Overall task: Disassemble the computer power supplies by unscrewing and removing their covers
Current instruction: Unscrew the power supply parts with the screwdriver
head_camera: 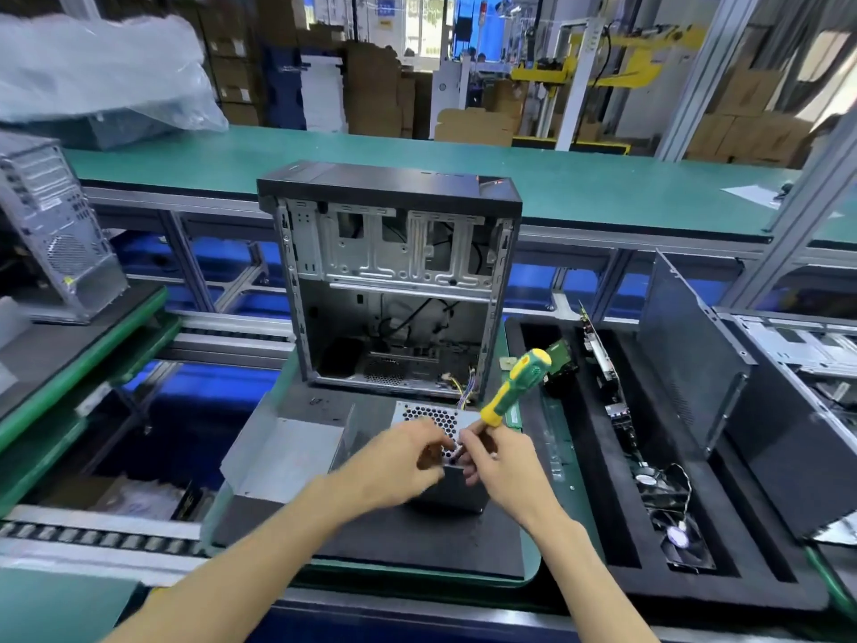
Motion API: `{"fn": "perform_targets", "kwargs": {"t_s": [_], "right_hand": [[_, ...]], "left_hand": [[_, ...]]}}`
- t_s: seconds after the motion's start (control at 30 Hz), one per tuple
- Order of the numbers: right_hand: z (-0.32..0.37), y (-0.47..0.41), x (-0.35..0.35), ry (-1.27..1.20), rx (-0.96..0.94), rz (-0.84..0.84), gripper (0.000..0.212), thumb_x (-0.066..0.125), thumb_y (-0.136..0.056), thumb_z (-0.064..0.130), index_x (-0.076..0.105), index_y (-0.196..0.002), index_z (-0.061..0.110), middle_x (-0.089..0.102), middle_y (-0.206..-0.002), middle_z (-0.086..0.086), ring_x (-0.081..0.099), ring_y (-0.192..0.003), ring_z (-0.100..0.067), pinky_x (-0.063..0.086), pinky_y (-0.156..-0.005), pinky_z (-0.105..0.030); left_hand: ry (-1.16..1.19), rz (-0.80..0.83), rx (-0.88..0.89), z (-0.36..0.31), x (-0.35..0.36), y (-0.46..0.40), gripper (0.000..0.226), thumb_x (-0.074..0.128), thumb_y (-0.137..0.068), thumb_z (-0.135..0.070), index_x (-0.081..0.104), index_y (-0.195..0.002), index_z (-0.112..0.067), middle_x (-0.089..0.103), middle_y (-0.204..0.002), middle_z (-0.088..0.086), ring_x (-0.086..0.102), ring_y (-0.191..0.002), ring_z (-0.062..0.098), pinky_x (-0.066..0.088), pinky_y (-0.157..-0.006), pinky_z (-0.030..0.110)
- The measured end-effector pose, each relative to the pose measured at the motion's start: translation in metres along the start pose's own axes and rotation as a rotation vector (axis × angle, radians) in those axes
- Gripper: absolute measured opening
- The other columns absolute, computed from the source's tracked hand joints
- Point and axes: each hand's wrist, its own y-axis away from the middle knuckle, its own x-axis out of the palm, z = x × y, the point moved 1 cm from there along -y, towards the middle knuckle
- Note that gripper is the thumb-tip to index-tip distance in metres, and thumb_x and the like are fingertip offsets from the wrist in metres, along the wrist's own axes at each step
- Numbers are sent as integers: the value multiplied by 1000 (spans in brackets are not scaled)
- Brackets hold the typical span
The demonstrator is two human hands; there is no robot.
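A grey metal power supply [429, 417] with a honeycomb vent grille stands on a black foam mat [408, 536] in front of me. My right hand [498, 466] grips a yellow and green screwdriver [517, 385], its handle pointing up and to the right, its tip hidden between my fingers at the box's top edge. My left hand [394, 461] has its fingers curled at the same spot on the power supply, beside the tip; what it pinches is hidden. A bent grey metal cover [290, 452] lies on the mat to the left of the box.
An open black computer case [389, 280] stands upright just behind the power supply, loose wires hanging at its lower right. A black foam tray [584, 503] on the right holds circuit boards and fans. A case side panel [686, 364] leans there. Another tower [55, 234] stands at far left.
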Motion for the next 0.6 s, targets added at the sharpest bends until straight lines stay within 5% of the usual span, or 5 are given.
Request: {"fn": "perform_targets", "kwargs": {"t_s": [0.1, 0.37, 0.6], "right_hand": [[-1, 1, 1, -37, 29, -6, 18, 62, -103, 18, 67, -86, 17, 69, -66, -2, 66, -55, -14, 59, -57, -28], [-3, -1, -2, -117, 60, -31, 20, 61, -103, 13, 67, -84, 10, 69, -62, -3, 66, -52, -15, 56, -53, -24], [3, 0, -4, -290, 52, -75, 22, 59, -104, 12, 68, -86, 2, 68, -64, -7, 64, -51, -19, 55, -51, -27]], "left_hand": [[-28, -73, 42, 10, 23, 0, 23, 65, -91, -25, 67, -114, -22, 51, -101, -12, 56, -97, 11, 47, -87, 28], [-97, -156, -27, 1, 22, -17, 5, 60, -85, -35, 61, -87, -31, 59, -90, -12, 59, -87, 9, 46, -73, 26], [-35, -229, -88, 2, 23, -24, 21, 62, -72, -43, 58, -74, -23, 58, -68, -13, 52, -67, 6, 48, -66, 26]]}}
